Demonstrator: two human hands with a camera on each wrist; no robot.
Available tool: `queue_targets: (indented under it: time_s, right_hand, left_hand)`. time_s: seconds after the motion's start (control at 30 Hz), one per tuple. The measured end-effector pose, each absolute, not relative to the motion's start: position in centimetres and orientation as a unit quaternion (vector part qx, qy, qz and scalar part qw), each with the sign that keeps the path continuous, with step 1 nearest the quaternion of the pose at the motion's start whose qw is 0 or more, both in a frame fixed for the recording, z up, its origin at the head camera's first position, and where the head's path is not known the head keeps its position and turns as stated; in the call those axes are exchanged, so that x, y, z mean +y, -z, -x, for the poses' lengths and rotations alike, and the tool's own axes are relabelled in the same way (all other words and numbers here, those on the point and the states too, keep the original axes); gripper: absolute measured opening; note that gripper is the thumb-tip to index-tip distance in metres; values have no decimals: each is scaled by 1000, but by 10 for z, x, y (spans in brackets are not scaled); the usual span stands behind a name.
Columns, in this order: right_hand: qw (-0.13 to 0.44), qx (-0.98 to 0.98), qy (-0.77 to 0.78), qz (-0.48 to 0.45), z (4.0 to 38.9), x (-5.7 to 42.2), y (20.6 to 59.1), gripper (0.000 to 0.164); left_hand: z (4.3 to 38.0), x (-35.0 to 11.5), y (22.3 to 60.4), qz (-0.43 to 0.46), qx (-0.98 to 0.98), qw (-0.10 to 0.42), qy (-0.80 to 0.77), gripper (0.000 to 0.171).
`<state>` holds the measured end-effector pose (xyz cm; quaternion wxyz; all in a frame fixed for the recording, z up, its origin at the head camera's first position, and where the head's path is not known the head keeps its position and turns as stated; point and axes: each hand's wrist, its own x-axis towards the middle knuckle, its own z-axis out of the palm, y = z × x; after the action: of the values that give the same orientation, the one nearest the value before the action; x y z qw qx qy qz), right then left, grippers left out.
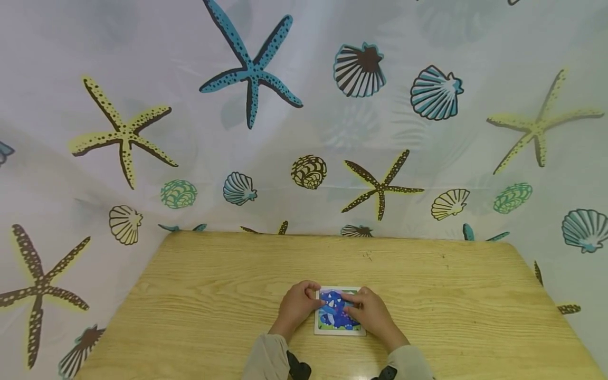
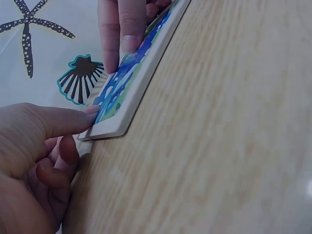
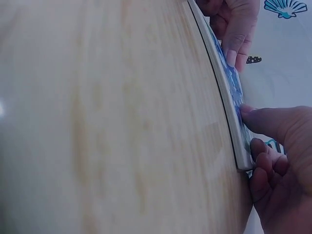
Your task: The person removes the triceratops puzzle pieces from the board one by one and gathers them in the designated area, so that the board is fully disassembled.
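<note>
A square picture puzzle with a white frame and a blue horned dinosaur lies flat on the wooden table. My left hand is at its left side. The left thumb rests on the picture, and the other fingers curl beside the frame's edge, as the left wrist view shows. From the right side my right hand reaches over the frame. Its thumb and forefinger touch the picture's surface, while its other fingers bend beside the edge in the right wrist view. Whether any single piece is pinched cannot be seen.
The wooden table extends on all sides of the puzzle. Behind it and at both sides hangs a pale curtain printed with starfish and shells. Beige sleeves and dark wrist straps are at the lower edge of the head view.
</note>
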<state>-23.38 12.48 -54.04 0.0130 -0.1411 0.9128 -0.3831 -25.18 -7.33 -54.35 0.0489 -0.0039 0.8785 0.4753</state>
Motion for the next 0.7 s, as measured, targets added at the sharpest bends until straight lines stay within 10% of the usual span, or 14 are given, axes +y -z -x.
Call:
queue_targets:
  time_s: [0.7]
  right_hand:
    - [4, 912, 385, 142, 235, 125, 542, 31]
  left_hand:
    - [248, -68, 546, 14, 873, 5, -488, 21]
